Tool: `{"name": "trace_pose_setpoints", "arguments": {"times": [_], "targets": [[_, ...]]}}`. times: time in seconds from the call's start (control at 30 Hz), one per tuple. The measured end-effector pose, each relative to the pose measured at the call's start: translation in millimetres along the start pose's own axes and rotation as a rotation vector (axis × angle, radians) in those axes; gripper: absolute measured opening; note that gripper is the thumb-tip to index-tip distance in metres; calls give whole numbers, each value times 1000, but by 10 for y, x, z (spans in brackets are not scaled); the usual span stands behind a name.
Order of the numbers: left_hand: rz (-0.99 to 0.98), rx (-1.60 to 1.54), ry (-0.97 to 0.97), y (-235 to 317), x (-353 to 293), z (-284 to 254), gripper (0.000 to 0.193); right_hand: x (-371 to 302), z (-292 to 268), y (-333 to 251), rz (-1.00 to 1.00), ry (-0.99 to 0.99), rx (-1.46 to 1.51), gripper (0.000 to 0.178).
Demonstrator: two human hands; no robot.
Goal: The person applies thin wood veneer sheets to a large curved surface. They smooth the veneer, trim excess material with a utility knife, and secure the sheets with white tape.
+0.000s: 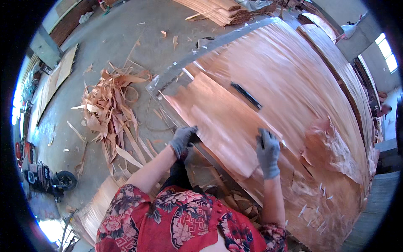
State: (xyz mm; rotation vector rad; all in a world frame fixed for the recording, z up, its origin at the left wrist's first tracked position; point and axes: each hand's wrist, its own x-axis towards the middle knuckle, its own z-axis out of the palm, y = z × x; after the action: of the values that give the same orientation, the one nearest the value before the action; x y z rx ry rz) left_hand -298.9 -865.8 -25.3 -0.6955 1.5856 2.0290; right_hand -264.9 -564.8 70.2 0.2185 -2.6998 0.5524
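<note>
Head view: two gloved hands, left hand (182,140) and right hand (268,152), press perhaps one veneer sheet (218,117).

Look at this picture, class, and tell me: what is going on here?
A person in grey gloves is working at a big stack of thin reddish wood veneer sheets. The left hand grips the near edge of a smaller top sheet, while the right hand presses flat on it. A long metal straightedge runs along the stack's edge, and a dark tool lies on the veneer. Torn veneer scraps litter the concrete floor.
</note>
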Motion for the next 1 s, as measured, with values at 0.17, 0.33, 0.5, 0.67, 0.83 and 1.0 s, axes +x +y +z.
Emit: {"name": "trace_pose_setpoints", "arguments": {"times": [0.17,0.33,0.5,0.67,0.83,1.0], "targets": [[-53,148,-213,-67,170,-107,36,1106,869,228,44,18,-273,34],[-291,173,-418,217,72,-238,39,1627,1136,246,183,-289,-416,27],[-297,214,-499,228,175,-336,37,1698,1146,144,272,-250,-371,20],[-378,128,-523,234,210,-378,33,1459,855,341,318,-77,222,16],[-337,102,-434,77,244,-387,27,1031,720,181,264,-157,37,14],[-168,255,-394,237,78,-280,25,813,715,56,315,-84,-86,9]]}}
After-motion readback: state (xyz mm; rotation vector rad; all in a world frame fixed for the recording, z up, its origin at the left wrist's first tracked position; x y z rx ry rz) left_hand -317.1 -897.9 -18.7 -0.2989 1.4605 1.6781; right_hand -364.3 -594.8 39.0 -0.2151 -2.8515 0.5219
